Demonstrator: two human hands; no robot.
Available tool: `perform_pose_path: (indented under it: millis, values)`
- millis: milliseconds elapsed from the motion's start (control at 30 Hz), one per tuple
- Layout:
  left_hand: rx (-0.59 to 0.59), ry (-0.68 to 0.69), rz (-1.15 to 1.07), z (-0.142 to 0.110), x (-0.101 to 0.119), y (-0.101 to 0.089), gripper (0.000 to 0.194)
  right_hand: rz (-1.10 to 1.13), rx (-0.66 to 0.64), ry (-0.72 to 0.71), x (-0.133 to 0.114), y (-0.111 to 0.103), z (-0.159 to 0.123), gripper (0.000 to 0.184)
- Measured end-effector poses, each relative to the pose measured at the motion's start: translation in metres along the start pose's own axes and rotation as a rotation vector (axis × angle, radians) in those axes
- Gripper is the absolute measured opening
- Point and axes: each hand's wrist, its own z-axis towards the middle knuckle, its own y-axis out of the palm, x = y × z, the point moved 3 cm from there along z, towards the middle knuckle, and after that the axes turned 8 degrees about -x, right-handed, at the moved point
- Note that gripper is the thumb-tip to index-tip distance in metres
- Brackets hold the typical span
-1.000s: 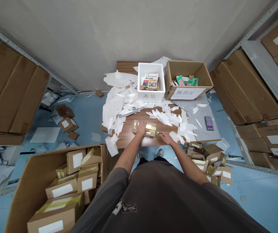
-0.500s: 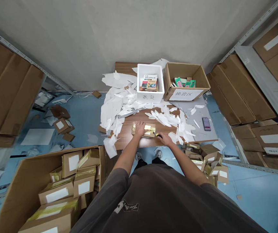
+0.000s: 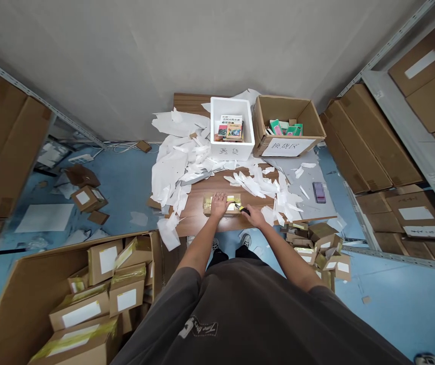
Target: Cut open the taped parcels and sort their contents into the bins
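A small cardboard box sealed with yellowish tape lies near the front edge of the table. My left hand rests on its top, fingers stretched out flat and thumb pointing right. In my right hand is a yellow and black utility knife, its front end over the right part of the box. Whether the blade cuts into the tape is too small to tell. The hand covers much of the knife's handle.
Torn white paper litters the wooden table. Behind stand a white foam bin with books and an open carton with green packs. A large carton of parcels is at left; small boxes lie on the floor at right.
My right hand has brought the knife a little to the left, further over the box. My left hand stays on top of the box. The whole view has shifted slightly.
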Motion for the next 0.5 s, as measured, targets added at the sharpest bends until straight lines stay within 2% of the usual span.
perform_pose_path:
  millis: [233, 400, 500]
  values:
    - [-0.095, -0.035, -0.055, -0.003, 0.001, -0.003, 0.071, 0.072, -0.033, -0.041, 0.006, -0.007, -0.006, 0.036]
    - [-0.095, -0.044, -0.048, -0.002, 0.001, -0.004, 0.066, 0.048, -0.028, -0.063, 0.011, -0.023, -0.002, 0.033]
    - [-0.099, -0.045, -0.043, -0.001, 0.002, -0.005, 0.064, -0.016, -0.044, -0.054, 0.011, -0.026, 0.002, 0.033]
